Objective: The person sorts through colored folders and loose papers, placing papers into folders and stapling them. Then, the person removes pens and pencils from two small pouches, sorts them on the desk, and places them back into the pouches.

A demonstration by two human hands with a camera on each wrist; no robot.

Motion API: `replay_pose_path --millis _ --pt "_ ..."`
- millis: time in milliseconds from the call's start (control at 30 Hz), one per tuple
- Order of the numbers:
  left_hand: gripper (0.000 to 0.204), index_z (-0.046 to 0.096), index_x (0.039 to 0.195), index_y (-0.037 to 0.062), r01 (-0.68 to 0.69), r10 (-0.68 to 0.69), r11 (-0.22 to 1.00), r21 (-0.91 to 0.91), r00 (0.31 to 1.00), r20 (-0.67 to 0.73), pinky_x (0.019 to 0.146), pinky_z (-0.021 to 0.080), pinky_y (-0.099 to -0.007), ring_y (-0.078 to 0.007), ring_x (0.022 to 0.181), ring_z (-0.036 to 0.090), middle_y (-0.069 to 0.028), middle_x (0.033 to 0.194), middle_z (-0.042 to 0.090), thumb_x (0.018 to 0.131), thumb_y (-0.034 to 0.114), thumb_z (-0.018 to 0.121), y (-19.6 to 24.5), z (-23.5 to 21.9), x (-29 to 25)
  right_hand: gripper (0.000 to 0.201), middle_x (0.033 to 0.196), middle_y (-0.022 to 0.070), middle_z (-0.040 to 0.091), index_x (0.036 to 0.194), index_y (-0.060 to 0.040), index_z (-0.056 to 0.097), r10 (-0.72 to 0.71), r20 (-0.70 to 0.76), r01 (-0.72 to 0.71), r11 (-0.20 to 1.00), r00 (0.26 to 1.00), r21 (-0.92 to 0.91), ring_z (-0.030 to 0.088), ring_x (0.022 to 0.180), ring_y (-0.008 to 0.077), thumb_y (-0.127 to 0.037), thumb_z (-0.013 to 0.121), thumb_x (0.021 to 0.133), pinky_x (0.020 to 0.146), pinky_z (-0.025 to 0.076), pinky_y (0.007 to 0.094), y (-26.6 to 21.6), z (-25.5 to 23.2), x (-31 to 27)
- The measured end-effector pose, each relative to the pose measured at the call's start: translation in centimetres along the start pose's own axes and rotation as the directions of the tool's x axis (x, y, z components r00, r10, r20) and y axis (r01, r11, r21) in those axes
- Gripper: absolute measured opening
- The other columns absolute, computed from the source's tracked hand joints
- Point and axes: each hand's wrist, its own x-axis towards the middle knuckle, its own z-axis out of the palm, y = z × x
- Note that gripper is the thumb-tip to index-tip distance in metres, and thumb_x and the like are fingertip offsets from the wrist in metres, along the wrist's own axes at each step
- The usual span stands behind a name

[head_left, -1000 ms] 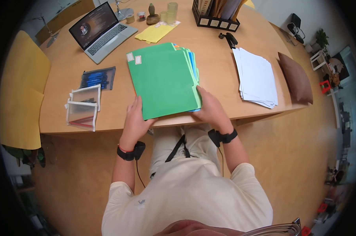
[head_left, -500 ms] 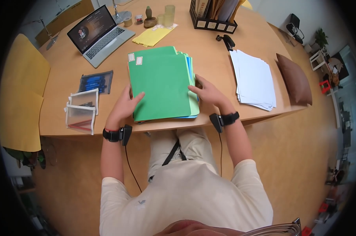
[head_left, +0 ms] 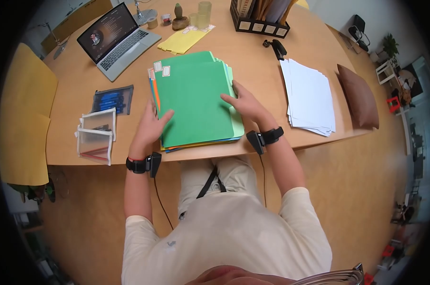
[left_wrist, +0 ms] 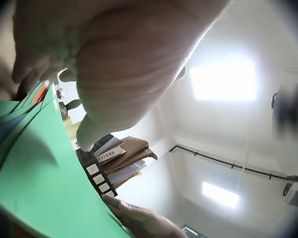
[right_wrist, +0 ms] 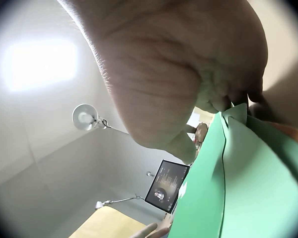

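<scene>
A stack of file folders point(head_left: 193, 104) lies near the desk's front edge, a green one on top with two white labels at its upper left. Orange and blue edges show on its left, light green ones on its right. My left hand point(head_left: 151, 126) is at the left edge, fingers along the side and thumb stretched over the top folder. Opposite it, my right hand point(head_left: 247, 103) lies along the right edge, its thumb over the green cover. In both wrist views the fingertips are right at the folder edges, partly hidden by the palm.
Left of the stack are a pouch of blue pens point(head_left: 113, 100) and clear zip pouches point(head_left: 95, 142), with a laptop point(head_left: 124, 47) behind. Yellow folders point(head_left: 186, 39) lie beyond. To the right are white papers point(head_left: 309, 97), a stapler point(head_left: 278, 49), a brown cushion point(head_left: 358, 97) and a black file organizer point(head_left: 260, 27).
Both hands have shifted from gripping the lower corners to the stack's sides, thumbs above. The stack has straightened from its tilt, and orange and blue edges now stick out on the left.
</scene>
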Motion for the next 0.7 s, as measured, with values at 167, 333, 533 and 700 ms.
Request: replay_pose_path --millis 167,333,533,700 --pt "0.098 0.003 0.167 -0.0119 0.041 -0.041 0.999 -0.023 0.999 -0.011 0.128 0.029 -0.0363 -0.0294 0.161 0.030 -0.0268 0.173 0.026 0.103 0.014 0.072 1.1 0.4 -0.3 0.093 0.157 0.0313 0.051 0.162 0.0115 0.030 0.063 0.096 -0.073 0.991 0.993 0.108 0.055 0.143 0.0357 -0.038 0.075 0.098 0.118 0.044 0.0401 -1.7 -1.2 0.1" --pt "0.089 0.016 0.164 -0.0126 0.051 -0.050 0.999 -0.019 0.998 0.036 0.125 0.035 -0.0372 -0.0285 0.151 0.044 -0.0251 0.166 0.040 0.103 0.016 0.074 0.5 -0.5 0.5 0.087 0.162 0.0283 0.046 0.162 0.0123 0.031 0.171 0.005 -0.169 0.968 0.985 0.186 0.049 0.147 0.0326 -0.035 0.071 0.101 0.117 0.044 0.0405 1.2 -1.7 3.6" --pt "0.097 0.008 0.164 -0.0153 0.105 -0.123 0.985 -0.139 0.983 -0.133 0.128 0.031 -0.0403 -0.0329 0.158 0.035 -0.0287 0.170 0.032 0.102 0.017 0.075 2.4 0.2 -0.5 0.077 0.160 0.0172 0.054 0.161 0.0089 0.036 0.226 0.112 -0.248 0.933 0.968 0.262 0.060 0.121 0.0173 -0.032 0.067 0.104 0.082 0.048 0.0291 -0.6 -2.5 2.6" --pt "0.097 0.008 0.165 -0.0150 0.079 -0.087 0.990 -0.115 0.994 -0.066 0.128 0.031 -0.0394 -0.0327 0.158 0.034 -0.0300 0.171 0.029 0.102 0.018 0.075 1.0 -0.2 -0.3 0.071 0.160 0.0161 0.054 0.162 0.0075 0.036 0.148 0.161 -0.192 0.932 0.976 0.306 0.061 0.120 0.0172 -0.028 0.063 0.106 0.082 0.048 0.0290 0.0 -2.1 2.9"
